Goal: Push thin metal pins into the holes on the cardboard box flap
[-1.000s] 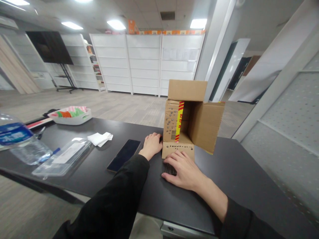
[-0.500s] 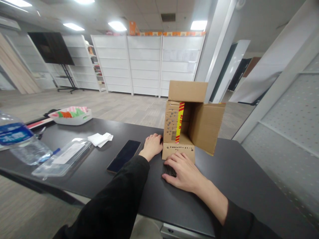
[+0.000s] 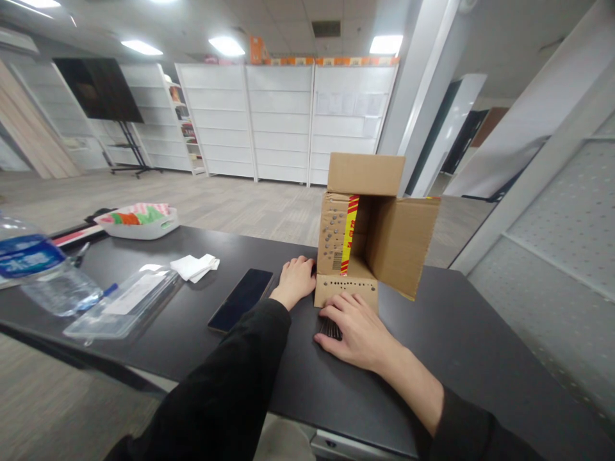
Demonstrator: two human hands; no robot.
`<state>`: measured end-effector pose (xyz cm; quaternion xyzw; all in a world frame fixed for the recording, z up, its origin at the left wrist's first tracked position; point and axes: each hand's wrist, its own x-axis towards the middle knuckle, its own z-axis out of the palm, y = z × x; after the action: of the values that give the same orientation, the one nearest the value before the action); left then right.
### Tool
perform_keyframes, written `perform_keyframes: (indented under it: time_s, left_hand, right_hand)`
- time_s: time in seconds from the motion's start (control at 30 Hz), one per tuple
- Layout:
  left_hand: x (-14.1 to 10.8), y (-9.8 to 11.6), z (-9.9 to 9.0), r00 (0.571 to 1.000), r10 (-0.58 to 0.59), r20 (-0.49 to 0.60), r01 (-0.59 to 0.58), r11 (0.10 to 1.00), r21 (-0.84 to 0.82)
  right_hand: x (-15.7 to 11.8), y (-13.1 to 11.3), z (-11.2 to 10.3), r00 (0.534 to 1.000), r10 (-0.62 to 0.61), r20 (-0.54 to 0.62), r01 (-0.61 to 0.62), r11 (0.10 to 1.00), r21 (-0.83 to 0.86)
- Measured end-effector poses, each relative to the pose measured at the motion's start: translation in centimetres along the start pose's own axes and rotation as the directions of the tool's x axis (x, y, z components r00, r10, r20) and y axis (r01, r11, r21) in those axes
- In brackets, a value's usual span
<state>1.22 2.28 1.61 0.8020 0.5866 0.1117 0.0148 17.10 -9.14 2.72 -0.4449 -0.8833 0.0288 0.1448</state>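
Observation:
A cardboard box lies on its side on the dark table, its opening facing me and its flaps spread. Dark spots dot its left face and a row of small holes crosses the lower flap. My left hand rests on the table against the box's left side, fingers stretched and slightly curved, thumb hidden. In front of the lower flap, my right hand arches over a row of thin dark rods, with thumb and fingers around them. The palm hides most of the rods, so their kind is unclear.
Left of my hands are a phone, folded white tissues, a clear plastic case and a water bottle. A white basket with colourful cloth stands farther back. A dotted partition borders the table's right side.
Both hands and the box keep their places relative to each other. Only the view has shifted very slightly.

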Motion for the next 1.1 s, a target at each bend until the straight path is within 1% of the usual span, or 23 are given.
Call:
perform_keyframes:
  time_s: [0.3,0.7,0.9,1.1]
  left_hand:
    - [-0.04,0.01,-0.01,1.0,-0.005,-0.003,0.005,1.0,0.013]
    - [-0.09,0.05,-0.29,1.0,-0.011,0.022,0.011,1.0,-0.02]
    - [0.01,-0.1,-0.01,1.0,-0.015,0.019,0.015,1.0,-0.011]
    - [0.06,-0.13,0.09,1.0,-0.014,0.008,0.014,1.0,-0.013]
  right_hand:
    - [0.05,-0.04,-0.18,1.0,0.007,0.01,-0.007,1.0,-0.004]
    - [0.02,-0.09,-0.36,1.0,-0.024,0.02,0.024,1.0,0.014]
    - [-0.31,0.04,-0.78,0.998,-0.049,0.04,0.048,0.998,0.036]
    - [-0.38,0.01,-0.72,0.998,-0.048,0.027,0.047,0.998,0.037]
